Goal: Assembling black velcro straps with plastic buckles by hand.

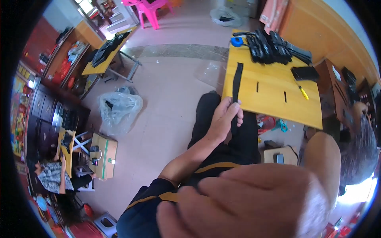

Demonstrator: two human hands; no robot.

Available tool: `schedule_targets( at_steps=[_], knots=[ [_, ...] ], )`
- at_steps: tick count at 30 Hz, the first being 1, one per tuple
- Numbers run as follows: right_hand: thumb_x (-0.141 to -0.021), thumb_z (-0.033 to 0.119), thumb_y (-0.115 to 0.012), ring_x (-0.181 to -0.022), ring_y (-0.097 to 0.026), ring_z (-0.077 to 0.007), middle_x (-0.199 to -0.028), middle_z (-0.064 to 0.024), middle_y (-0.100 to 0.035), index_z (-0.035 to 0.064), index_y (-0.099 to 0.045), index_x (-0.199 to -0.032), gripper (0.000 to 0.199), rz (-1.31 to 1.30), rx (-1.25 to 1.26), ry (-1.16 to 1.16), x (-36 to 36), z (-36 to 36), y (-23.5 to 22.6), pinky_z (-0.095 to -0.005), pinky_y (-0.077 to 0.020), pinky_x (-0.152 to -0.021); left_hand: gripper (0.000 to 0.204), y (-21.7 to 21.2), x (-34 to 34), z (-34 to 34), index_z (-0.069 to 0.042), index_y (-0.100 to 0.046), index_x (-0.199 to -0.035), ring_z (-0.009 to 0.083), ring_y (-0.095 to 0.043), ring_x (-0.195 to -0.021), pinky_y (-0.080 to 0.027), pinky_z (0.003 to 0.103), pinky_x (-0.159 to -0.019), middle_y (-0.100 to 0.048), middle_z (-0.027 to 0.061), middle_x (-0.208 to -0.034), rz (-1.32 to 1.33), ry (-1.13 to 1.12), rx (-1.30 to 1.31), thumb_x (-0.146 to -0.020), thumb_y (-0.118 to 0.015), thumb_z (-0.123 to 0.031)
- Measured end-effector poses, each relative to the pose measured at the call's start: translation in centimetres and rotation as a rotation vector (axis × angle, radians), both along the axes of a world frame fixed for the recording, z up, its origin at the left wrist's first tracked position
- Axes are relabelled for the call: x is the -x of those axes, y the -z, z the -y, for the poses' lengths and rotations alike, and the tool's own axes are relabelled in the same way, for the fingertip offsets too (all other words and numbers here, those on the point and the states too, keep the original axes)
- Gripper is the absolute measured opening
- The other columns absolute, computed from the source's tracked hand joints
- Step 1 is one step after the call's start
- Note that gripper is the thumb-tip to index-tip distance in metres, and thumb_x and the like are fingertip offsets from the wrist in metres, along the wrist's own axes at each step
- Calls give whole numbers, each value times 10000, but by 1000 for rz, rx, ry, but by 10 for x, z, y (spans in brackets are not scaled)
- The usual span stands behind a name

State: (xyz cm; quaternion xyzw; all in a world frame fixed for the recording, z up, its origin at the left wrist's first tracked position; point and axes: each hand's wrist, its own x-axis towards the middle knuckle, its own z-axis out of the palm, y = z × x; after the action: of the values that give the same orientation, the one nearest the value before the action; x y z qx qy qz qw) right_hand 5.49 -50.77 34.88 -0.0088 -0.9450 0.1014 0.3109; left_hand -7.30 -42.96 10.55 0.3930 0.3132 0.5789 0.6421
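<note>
My left hand (226, 119) is closed on a flat black strap (237, 81), its thumb pressed on top. One end of the strap lies along the left side of the yellow table (262, 101); the other hangs below my fingers, over my dark trousers. My right hand (250, 200) is raised very close to the camera and fills the lower middle of the view. Its fingers point left and look bent, but the tips are not clear, and nothing shows in it. On the table are two short black strips (257, 87) and a yellow-handled tool (303, 93).
Bundled black straps (270, 47), a blue tape measure (237, 41) and a black pouch (304, 73) occupy the table's far side. A clear plastic bag (119, 109) sits on the floor at left, near a cardboard box (108, 154). Other people sit at far left (55, 176) and right (359, 146).
</note>
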Motion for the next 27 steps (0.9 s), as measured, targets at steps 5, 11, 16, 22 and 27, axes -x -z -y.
schedule_targets(
  at_steps=[5, 11, 16, 22, 27],
  knots=[
    [-766, 182, -695, -659, -678, -129, -835, -13, -692, 56, -727, -931, 210, 56, 103, 294, -35, 63, 0, -244, -547, -546, 203, -19, -4, 26, -49, -513, -1106, 101, -550, -677, -487, 244, -634, -572, 30, -796, -111, -25, -25, -1006, -540, -225],
    [-777, 192, -693, -656, -679, -128, -838, -14, -702, 55, -727, -916, 198, 123, 128, 326, -49, 80, 4, -252, -543, -545, 191, -13, -3, 30, -23, -552, -1149, 81, -593, -767, -494, 235, -699, -622, 22, -886, -245, 66, -146, -1001, -566, -142],
    [-833, 211, -672, -658, -682, -138, -845, -25, -728, 66, -731, -888, 166, -138, -53, 26, -66, 26, 42, -290, -527, -575, 230, -8, 11, 45, -4, -565, -1146, 69, -605, -814, -506, 230, -750, -629, 22, -929, -393, 39, -208, -968, -620, -139],
    [-943, 97, -686, -957, -613, -90, -1115, -64, -659, -4, -561, -1318, 409, -757, 1069, 641, -75, -53, 179, -242, -509, -868, 190, 8, 0, 50, -35, -584, -1066, 45, -502, -654, -409, 208, -604, -568, -21, -750, -353, 22, -233, -966, -634, -190],
    [-950, 76, -669, -1048, -636, -124, -1127, -95, -682, -24, -555, -1315, 396, -789, 1401, 429, -52, -58, 216, -279, -504, -944, 190, 24, 1, 48, -51, -576, -1088, 59, -553, -761, -451, 224, -711, -588, -11, -834, -415, 172, -125, -970, -643, -184]
  ],
)
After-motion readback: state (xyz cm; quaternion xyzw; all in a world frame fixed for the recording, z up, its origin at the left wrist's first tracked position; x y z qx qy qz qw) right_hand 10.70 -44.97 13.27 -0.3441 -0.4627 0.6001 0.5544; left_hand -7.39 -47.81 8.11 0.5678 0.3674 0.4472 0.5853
